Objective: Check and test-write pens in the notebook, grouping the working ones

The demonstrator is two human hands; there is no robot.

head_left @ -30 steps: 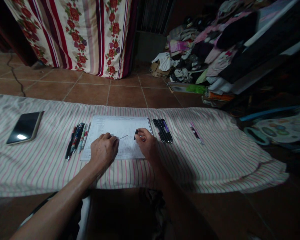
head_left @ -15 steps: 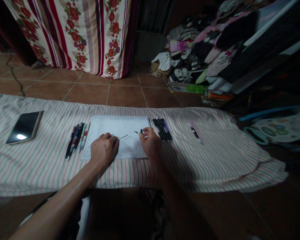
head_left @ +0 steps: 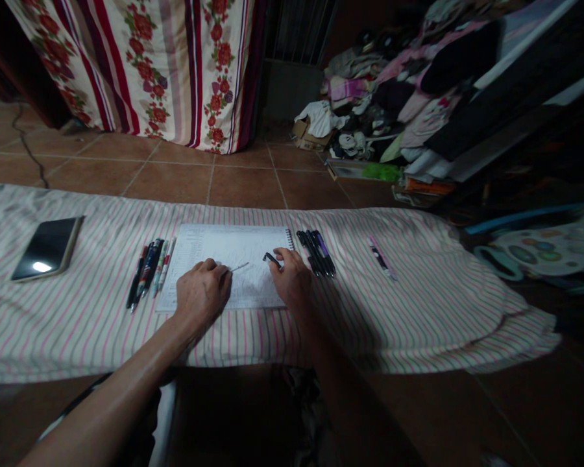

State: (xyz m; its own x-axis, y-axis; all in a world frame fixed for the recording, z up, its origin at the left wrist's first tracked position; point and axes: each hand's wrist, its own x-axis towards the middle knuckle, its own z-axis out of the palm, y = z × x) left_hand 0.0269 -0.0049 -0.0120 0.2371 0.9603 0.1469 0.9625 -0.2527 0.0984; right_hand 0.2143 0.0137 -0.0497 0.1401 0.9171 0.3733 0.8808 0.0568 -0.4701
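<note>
My left hand (head_left: 203,290) rests on the left half of a spiral notebook (head_left: 243,237) whose open page is white with faint marks. Pinched between its thumb and fingers is a thin pen refill (head_left: 239,266), pointing right over the page. Above the notebook's right side, my right hand (head_left: 292,277) has its fingers closed on a short black pen part (head_left: 273,261), tilted toward the upper left. A small gap separates this part from the refill tip. My fingers hide some of both pieces.
Several pens (head_left: 148,269) lie left of the notebook, and several black and purple pens (head_left: 316,253) lie to its right. A pink-and-black pen (head_left: 382,258) is farther right. A phone (head_left: 48,246) sits at left on the striped cloth (head_left: 433,311). Clothes (head_left: 389,97) are heaped beyond.
The black pen part in my right hand has turned from nearly upright to slanting toward the upper left. My left hand and the refill have stayed in place.
</note>
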